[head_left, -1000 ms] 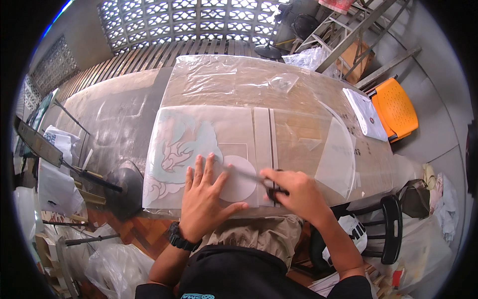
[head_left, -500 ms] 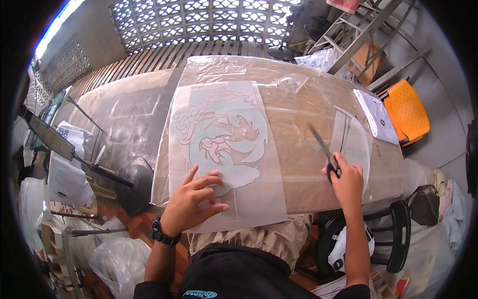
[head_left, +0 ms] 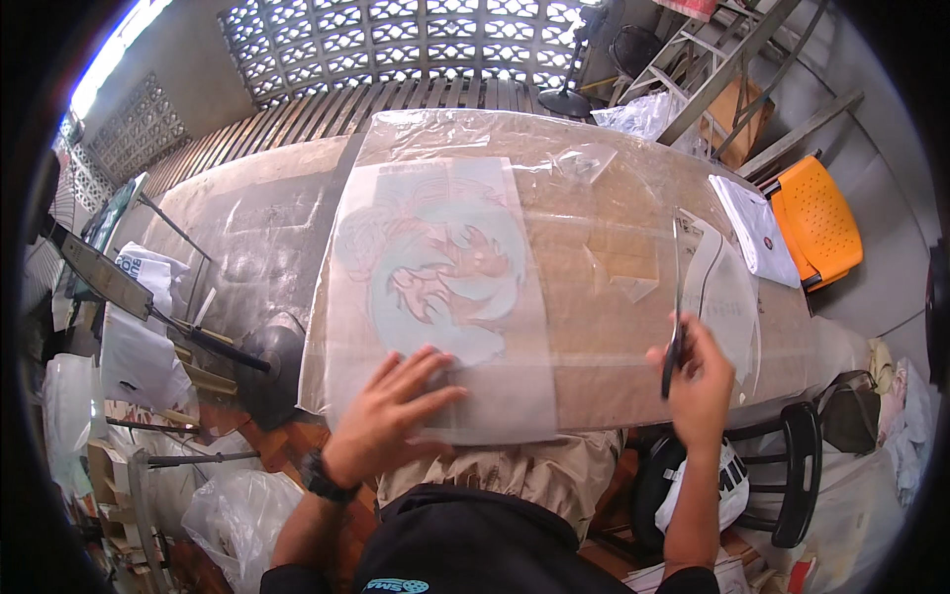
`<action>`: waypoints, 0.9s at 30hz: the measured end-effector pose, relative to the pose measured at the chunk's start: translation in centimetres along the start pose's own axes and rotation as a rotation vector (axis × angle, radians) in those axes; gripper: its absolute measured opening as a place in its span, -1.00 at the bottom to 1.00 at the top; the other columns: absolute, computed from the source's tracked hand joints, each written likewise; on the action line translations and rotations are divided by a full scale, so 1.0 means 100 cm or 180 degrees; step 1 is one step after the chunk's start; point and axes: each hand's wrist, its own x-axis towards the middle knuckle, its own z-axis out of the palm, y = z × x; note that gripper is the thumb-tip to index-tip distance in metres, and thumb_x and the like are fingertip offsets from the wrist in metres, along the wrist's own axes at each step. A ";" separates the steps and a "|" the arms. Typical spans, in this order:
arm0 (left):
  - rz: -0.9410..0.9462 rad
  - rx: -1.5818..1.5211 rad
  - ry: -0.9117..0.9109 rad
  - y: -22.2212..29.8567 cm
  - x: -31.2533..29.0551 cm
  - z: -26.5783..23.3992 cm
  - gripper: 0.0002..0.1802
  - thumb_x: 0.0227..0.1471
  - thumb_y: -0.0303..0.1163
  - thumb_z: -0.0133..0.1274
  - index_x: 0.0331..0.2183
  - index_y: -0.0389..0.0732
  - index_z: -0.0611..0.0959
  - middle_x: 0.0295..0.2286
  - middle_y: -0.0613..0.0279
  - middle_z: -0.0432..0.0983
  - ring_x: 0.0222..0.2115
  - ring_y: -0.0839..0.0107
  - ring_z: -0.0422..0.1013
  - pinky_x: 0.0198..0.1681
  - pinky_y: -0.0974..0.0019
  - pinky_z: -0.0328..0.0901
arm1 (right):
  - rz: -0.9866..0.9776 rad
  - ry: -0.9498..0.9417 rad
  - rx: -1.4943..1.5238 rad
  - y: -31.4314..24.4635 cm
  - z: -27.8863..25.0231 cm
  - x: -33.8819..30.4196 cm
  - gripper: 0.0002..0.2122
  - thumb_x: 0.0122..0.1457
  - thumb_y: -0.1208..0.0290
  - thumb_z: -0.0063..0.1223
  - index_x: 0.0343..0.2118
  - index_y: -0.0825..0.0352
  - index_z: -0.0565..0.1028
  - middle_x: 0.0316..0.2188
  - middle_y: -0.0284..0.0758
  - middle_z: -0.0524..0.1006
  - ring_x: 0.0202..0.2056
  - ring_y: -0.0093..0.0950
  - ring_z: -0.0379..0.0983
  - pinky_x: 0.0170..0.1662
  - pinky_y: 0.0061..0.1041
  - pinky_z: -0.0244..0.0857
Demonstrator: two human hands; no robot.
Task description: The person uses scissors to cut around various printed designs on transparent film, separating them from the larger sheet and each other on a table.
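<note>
A translucent sheet (head_left: 500, 401) lies on the plastic-covered table in front of me, and a pale blue curling design (head_left: 495, 233) with thin dark and reddish lines shows hazily on or through it. My left hand (head_left: 396, 411) rests on the sheet's near left part, fingers spread; a black watch (head_left: 327, 477) circles that wrist. To the right, my right hand (head_left: 703, 381) is closed around the black handles of scissors (head_left: 678, 272). Their long blades point away from me, held over the table beside a curved, pale cut piece of sheet (head_left: 720, 282).
Small clear plastic scraps (head_left: 584, 161) lie on the table (head_left: 584, 366). Folded white cloth (head_left: 754, 228) sits at its right edge, by an orange chair (head_left: 816, 223). A black chair (head_left: 792, 475) stands near right. On the left are a metal-armed frame (head_left: 109, 272) and plastic bags (head_left: 237, 515).
My right hand has shifted right, and the scissors have turned from slanting leftward to pointing straight away. My left fingers have spread. The translucent sheet has slid slightly left, and the design looks hazier.
</note>
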 end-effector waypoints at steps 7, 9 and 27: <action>0.0151 0.0210 -0.0253 -0.029 -0.004 -0.037 -0.11 -0.42 -0.18 0.41 0.09 0.00 0.52 0.25 0.07 0.17 0.31 0.01 -0.02 0.33 -0.23 -0.17 | 0.0562 -0.1768 0.2390 0.000 0.048 -0.112 -0.52 -0.01 0.30 0.40 -0.07 0.33 0.42 -0.52 -0.46 0.52 -0.46 -0.67 0.44 -0.43 -0.68 0.24; 0.0153 0.0067 -0.0264 -0.014 -0.005 -0.032 -0.20 -0.28 -0.33 0.32 0.11 -0.01 0.50 0.26 0.11 0.15 0.32 0.04 -0.03 0.33 -0.19 -0.14 | 0.0679 -0.1885 0.2482 0.002 0.058 -0.126 -0.48 0.01 0.18 0.40 -0.07 0.34 0.41 -0.50 -0.44 0.51 -0.44 -0.66 0.44 -0.41 -0.67 0.25; 0.1192 0.0708 0.1008 -0.072 0.144 -0.286 -0.76 0.13 -0.59 -0.02 -0.19 -0.18 0.66 -0.33 0.21 0.62 -0.38 0.44 0.52 -0.28 0.30 0.43 | 0.0764 -0.1236 0.2914 -0.016 0.077 -0.118 -0.49 0.20 0.14 0.21 0.05 0.42 0.36 -0.40 -0.25 0.59 -0.36 -0.55 0.55 -0.30 -0.59 0.41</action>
